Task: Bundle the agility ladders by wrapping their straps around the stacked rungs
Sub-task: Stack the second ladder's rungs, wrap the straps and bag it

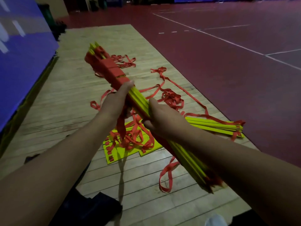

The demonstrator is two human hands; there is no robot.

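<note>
**Two hands grip a half-wrapped stack of ladder rungs above a wooden floor strip**

A strip of pale wooden floorboards [68, 98] runs from near to far through a dim sports hall. To its right lies dark red court flooring with white painted lines [228, 51]; to its left stands a blue padded wall panel [24, 46]. The wood strip's right edge runs diagonally, and the red court beyond it lies open and wide. The left side is hemmed in by the blue panel.

The held bundle of flat yellow plastic rungs [140, 101] slants from near right to far left, raised above the floor. Its far end is bound in flat red fabric strap windings [112, 67]. The left hand [117, 101] is closed around the bundle just near of the windings. The right hand [162, 118] is clasped around the rungs nearer to the viewer, thumb on top.

Loose red straps [171, 97] trail in tangles over the boards on the right and hang below the hands. Two more groups of yellow rungs lie on the floor: a fanned stack [216, 126] at the right edge of the wood, and flat pieces [123, 152] under the hands, covered by a strap heap. A dark cloth item [91, 207] lies at the near edge.
</note>
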